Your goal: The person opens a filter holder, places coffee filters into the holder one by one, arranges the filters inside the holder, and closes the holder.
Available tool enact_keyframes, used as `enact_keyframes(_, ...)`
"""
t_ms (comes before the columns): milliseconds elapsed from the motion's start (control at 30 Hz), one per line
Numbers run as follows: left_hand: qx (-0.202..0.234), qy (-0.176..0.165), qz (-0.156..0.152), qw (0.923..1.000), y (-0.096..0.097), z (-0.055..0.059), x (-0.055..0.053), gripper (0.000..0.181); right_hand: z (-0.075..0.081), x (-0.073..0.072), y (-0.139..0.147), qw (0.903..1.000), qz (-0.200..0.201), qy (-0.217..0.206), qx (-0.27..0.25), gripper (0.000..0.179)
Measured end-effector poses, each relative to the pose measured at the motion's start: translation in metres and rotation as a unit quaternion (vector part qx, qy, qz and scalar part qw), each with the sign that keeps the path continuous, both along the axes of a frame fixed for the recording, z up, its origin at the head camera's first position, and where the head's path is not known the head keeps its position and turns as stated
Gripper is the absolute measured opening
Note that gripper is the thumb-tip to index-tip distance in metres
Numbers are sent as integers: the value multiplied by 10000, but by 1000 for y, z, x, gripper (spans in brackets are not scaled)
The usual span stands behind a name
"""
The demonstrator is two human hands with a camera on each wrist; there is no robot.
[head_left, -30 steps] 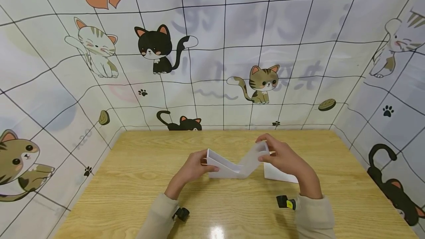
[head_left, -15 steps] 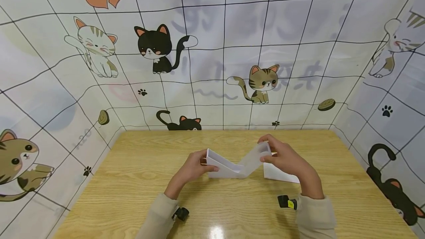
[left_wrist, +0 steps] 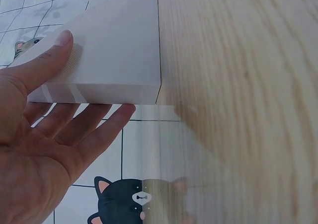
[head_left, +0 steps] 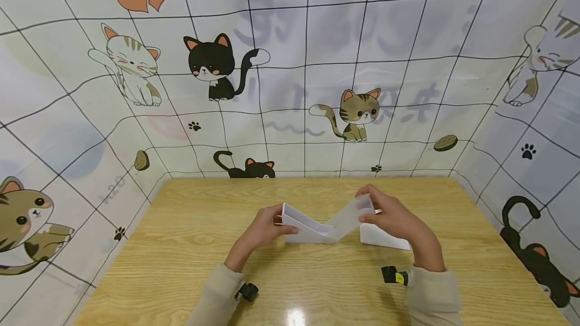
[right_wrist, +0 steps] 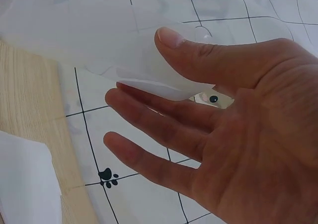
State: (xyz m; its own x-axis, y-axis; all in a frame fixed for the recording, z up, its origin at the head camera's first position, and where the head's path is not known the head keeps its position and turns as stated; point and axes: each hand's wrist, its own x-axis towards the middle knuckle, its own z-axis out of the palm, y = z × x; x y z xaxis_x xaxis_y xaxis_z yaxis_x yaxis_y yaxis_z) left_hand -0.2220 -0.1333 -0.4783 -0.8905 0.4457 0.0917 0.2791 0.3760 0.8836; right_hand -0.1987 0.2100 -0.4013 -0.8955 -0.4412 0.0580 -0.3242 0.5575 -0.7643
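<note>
My left hand (head_left: 264,226) grips the left end of a white open-topped box (head_left: 302,234) with sloping side edges, low over the table. In the left wrist view the thumb lies on one side of the white box (left_wrist: 117,50) and the fingers are against its end. A translucent white plastic piece (head_left: 346,221), curved at its outer end, slants up from the box's right end; whether the two are joined I cannot tell. My right hand (head_left: 395,218) pinches its raised end. The right wrist view has thumb and fingers on either side of this translucent plastic (right_wrist: 99,35).
Behind the right hand a second white piece (head_left: 382,238) lies on the wooden table (head_left: 204,205), partly covered by the hand. A cat-printed sheet (head_left: 281,114) rises behind and on both sides of the table. Small black cameras (head_left: 248,292) sit at both wrists.
The right hand has shifted slightly right and down, taking the raised end of the translucent plastic with it. The left hand and the white box have stayed put.
</note>
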Motion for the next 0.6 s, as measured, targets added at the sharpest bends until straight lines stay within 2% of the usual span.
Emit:
enact_keyframes(267,-64,69,18,10000,-1,1,1,33,-5,-1,8,9991,-141,72,383,38)
enact_keyframes(600,-32,77,4,10000,0,1,1,33,-3,0,10,9992,-113,0,377,38)
